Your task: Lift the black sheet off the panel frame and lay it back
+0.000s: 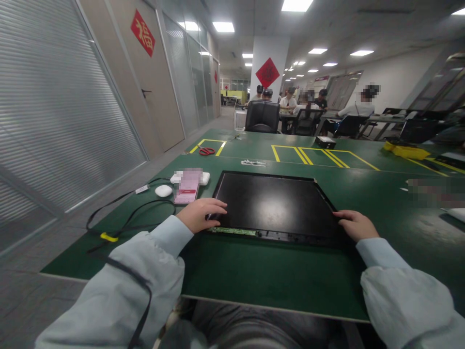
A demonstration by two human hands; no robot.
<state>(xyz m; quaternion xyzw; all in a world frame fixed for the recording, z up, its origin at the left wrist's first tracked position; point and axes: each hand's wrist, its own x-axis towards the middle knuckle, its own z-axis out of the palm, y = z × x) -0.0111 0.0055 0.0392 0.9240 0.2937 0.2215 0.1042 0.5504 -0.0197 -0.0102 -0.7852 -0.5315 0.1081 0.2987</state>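
Observation:
A flat black screen panel (276, 203) lies face up on the green table (269, 276) in front of me, with a strip of green circuit board (232, 231) showing along its near edge. My left hand (200, 214) rests on the panel's near left corner, fingers stretched flat over the edge. My right hand (356, 224) lies on the near right corner, fingers extended along the frame. Neither hand holds anything.
A pink phone (187, 190), a white power bank (203, 178), a white puck (163, 190) and black cables (123, 220) lie at left. Red scissors (206, 151), small parts (253, 163) and a black box (325, 141) sit farther back. Several people sit at far tables.

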